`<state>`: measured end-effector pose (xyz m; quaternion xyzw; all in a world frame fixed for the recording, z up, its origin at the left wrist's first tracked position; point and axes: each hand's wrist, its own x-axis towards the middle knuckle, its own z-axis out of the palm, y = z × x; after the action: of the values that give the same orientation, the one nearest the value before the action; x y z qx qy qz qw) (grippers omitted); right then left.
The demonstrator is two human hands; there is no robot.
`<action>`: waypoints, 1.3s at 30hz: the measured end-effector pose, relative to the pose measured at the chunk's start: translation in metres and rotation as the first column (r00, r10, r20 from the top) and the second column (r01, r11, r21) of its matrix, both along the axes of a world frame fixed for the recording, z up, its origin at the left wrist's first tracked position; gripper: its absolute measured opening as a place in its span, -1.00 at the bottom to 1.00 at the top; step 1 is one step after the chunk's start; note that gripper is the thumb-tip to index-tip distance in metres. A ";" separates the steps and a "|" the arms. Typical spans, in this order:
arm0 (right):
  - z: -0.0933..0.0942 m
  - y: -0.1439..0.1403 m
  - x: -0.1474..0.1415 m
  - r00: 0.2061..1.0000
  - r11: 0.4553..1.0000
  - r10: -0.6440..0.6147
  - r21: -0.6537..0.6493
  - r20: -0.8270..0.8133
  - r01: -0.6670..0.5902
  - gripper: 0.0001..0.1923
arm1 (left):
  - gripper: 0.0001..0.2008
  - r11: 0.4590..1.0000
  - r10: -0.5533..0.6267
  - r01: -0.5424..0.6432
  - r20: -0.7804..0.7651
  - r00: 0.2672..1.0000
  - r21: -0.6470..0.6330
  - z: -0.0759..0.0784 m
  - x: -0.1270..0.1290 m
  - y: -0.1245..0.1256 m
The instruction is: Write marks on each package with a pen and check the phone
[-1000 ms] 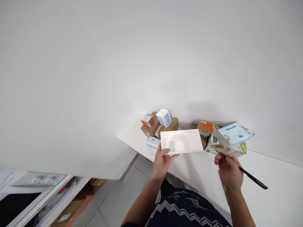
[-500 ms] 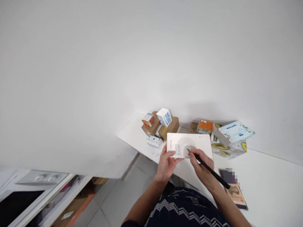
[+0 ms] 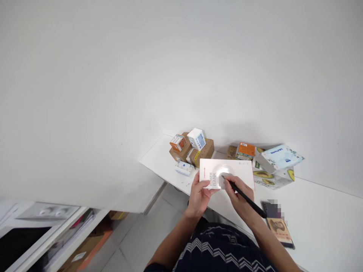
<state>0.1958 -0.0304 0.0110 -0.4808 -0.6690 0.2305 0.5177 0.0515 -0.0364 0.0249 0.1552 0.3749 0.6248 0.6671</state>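
Over table [image 3: 326,211] — left hand [image 3: 198,192] grips box [image 3: 241,170] (tilted), right hand [image 3: 236,194] pens [image 3: 246,196].

Clutter along a white table by a white wall

Brown cartons [image 3: 198,152] at the table's [image 3: 326,219] far edge carry a small orange box [image 3: 177,142] and a white-and-blue box [image 3: 196,139]; to their right an avocado-printed box [image 3: 273,177] bears a tissue pack [image 3: 279,156] (tilted); a dark book [image 3: 279,229] lies nearer; shelves [image 3: 56,238] show lower left.
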 end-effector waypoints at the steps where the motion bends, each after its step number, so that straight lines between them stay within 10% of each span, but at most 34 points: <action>1: -0.001 0.000 0.000 1.000 1.000 0.000 0.002 0.009 0.000 -0.87 | -0.49 1.000 0.000 0.000 -0.001 1.000 0.007 0.000 0.000 0.000; 16: 0.001 0.003 0.002 0.999 0.999 0.037 -0.023 -0.040 -0.038 -0.86 | -0.45 0.999 0.029 -0.029 0.001 1.000 0.023 0.001 -0.001 0.000; 25: -0.017 -0.004 0.020 0.879 0.972 -0.022 -0.217 -0.476 -0.093 -0.77 | -0.54 0.997 0.074 -0.075 0.009 0.997 0.023 -0.002 -0.004 0.012; 29: -0.062 -0.004 0.040 0.937 0.878 -0.013 -0.453 -0.349 -0.156 -0.69 | -0.51 0.992 0.121 -0.121 0.005 0.993 0.025 -0.006 -0.009 0.018; 32: -0.118 0.004 0.054 0.974 0.658 0.190 -0.753 0.124 -0.032 -0.60 | -0.52 0.990 0.142 -0.142 0.004 0.990 0.005 -0.008 -0.012 0.021; 39: -0.218 0.009 0.081 0.846 0.467 0.334 -0.852 0.415 0.234 -0.77 | -0.70 0.968 0.252 -0.251 0.001 0.968 -0.024 -0.017 -0.019 0.031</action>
<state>0.2770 -0.0215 -0.2070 -0.6997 -0.5813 0.4150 -0.0193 0.0327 -0.0058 0.0078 0.0970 0.3975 0.7001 0.5852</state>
